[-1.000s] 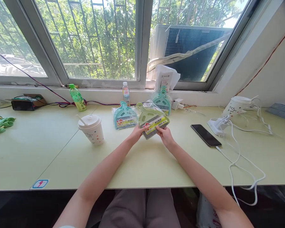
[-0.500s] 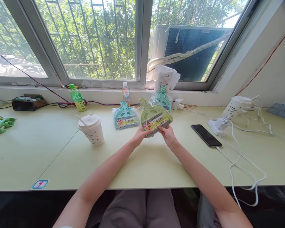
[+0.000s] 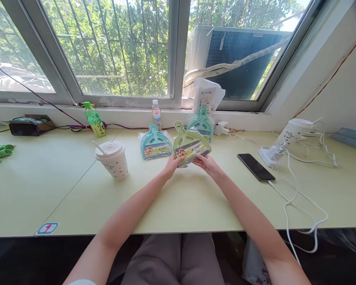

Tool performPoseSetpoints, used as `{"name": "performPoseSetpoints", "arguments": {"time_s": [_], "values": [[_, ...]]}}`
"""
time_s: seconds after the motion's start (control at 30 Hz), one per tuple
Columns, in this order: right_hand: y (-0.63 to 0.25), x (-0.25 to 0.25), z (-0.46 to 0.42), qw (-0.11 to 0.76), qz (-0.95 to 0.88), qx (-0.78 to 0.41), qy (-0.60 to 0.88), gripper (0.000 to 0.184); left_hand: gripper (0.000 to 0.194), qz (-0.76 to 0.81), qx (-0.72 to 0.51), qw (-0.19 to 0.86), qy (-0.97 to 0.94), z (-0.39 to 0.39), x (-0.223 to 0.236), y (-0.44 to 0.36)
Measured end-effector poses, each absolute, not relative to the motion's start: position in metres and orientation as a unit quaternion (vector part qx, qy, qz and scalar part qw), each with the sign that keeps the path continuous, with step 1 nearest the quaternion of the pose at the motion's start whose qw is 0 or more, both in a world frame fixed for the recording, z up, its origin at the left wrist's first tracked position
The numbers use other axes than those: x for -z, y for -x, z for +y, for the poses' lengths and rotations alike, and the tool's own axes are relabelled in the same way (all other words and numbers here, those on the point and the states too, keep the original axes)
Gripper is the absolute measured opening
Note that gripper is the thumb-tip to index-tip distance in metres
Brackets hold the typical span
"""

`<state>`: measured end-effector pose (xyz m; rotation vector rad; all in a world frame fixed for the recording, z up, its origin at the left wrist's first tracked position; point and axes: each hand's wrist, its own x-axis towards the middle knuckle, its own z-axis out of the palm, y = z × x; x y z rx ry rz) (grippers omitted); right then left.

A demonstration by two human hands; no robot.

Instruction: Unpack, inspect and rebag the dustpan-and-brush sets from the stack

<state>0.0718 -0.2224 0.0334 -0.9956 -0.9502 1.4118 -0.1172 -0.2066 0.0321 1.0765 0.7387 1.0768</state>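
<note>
A green mini dustpan and brush set [image 3: 187, 143], wrapped in clear plastic with a yellow label, is held up a little over the table. My left hand [image 3: 174, 164] grips its lower left edge and my right hand [image 3: 206, 163] pinches the lower right edge; the handle points up and to the left. Just left of it lies a turquoise dustpan set [image 3: 156, 144] in plastic. Another turquoise dustpan set [image 3: 202, 126] is behind it on the right, partly covered by the green one.
On the left are a lidded paper cup [image 3: 112, 159] with a straw and a green bottle [image 3: 95, 120]. A small bottle [image 3: 156, 114] stands by the window. To the right lie a phone [image 3: 256, 167], a power strip [image 3: 269, 155], white cables and another paper cup [image 3: 293, 132].
The green dustpan set has tilted slightly and shifted a little left and closer to level. Both hands still hold it. The whole view has shifted slightly.
</note>
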Motion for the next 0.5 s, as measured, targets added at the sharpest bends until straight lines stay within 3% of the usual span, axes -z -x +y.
{"name": "performPoseSetpoints", "arguments": {"time_s": [0.07, 0.17, 0.27, 0.33, 0.5], "values": [[-0.091, -0.041, -0.223, 0.474, -0.461, -0.589, 0.465, 0.033, 0.045, 0.337, -0.484, 0.671, -0.45, -0.199, -0.032, 0.125], [-0.116, -0.054, -0.227, 0.483, -0.587, -0.408, 0.505, 0.03, 0.044, 0.37, -0.51, 0.677, -0.382, -0.188, -0.035, 0.138], [-0.122, -0.061, -0.23, 0.499, -0.7, -0.198, 0.472, 0.053, 0.037, 0.385, -0.516, 0.684, -0.343, -0.184, -0.038, 0.148], [-0.115, -0.061, -0.23, 0.474, -0.743, -0.147, 0.45, 0.064, 0.032, 0.376, -0.505, 0.698, -0.342, -0.186, -0.039, 0.151], [-0.096, -0.053, -0.226, 0.503, -0.717, -0.232, 0.422, 0.012, 0.026, 0.35, -0.415, 0.751, -0.375, -0.189, -0.035, 0.149]]}}
